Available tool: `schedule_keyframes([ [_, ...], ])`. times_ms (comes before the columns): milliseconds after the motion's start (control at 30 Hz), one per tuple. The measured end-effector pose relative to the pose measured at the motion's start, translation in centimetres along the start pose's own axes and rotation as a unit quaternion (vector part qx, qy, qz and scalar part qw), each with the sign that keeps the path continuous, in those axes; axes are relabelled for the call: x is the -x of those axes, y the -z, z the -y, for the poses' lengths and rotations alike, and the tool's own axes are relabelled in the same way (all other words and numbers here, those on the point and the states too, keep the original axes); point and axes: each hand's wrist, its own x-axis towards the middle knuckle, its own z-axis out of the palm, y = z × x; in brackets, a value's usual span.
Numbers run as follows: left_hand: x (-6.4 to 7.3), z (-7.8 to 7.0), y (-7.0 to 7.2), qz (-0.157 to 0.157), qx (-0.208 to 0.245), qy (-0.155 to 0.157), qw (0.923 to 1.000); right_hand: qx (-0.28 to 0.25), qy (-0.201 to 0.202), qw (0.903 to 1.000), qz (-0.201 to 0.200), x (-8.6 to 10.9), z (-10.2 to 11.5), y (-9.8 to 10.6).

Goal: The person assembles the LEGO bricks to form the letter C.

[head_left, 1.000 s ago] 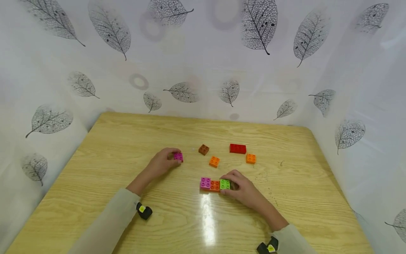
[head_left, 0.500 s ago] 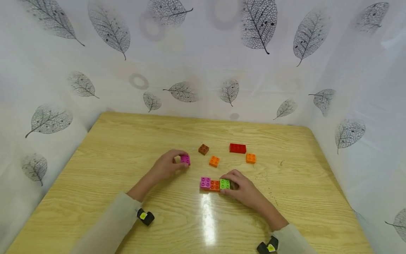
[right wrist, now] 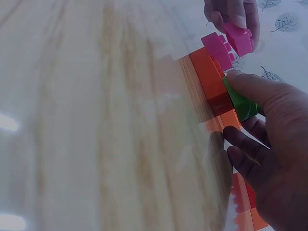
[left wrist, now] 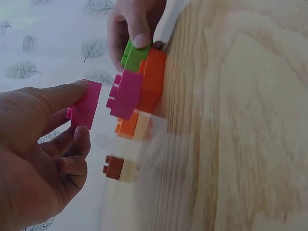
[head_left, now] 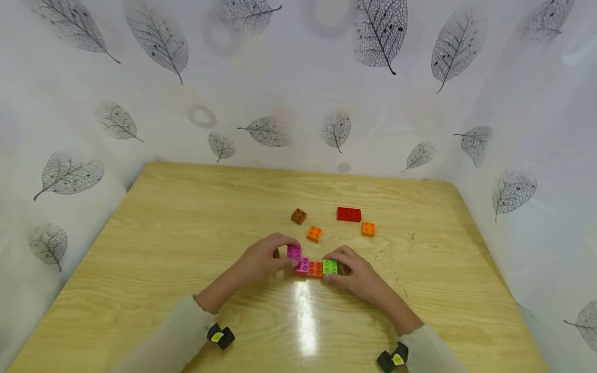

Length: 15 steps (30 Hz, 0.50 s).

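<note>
My left hand (head_left: 268,259) pinches a magenta toy building brick (left wrist: 88,103) between thumb and fingers. That brick hangs just above a second magenta brick (left wrist: 127,96), which is mounted on one end of a longer orange-red brick (head_left: 315,269). On the other end of the orange-red brick sits a green brick (head_left: 330,267). My right hand (head_left: 356,272) grips the green brick from the right, its thumb on the near side. In the right wrist view the held magenta brick (right wrist: 239,38) is tilted over the studs of the mounted one.
Behind the joined bricks lie a brown brick (head_left: 298,216), an orange brick (head_left: 314,234), a long red brick (head_left: 349,214) and another orange brick (head_left: 368,229). All rest on the wooden table (head_left: 196,207). A leaf-patterned sheet (head_left: 280,67) surrounds the table's back and sides.
My left hand has carried its magenta brick right and toward me, from open table to over the mounted magenta brick. My right hand has kept its grip on the green brick.
</note>
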Motion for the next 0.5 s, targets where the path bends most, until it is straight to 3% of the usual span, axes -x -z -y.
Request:
schedule_keyframes([
  [167, 0.36, -0.3, -0.63, 0.012, -0.013, 0.004, 0.9998, 0.001, 0.002, 1.0, -0.001, -0.1, 0.1, 0.11],
  [500, 0.6, -0.25, -1.13, 0.024, 0.003, 0.013, 0.9996, 0.003, 0.001, 1.0, 0.001, -0.02, 0.1, 0.16],
])
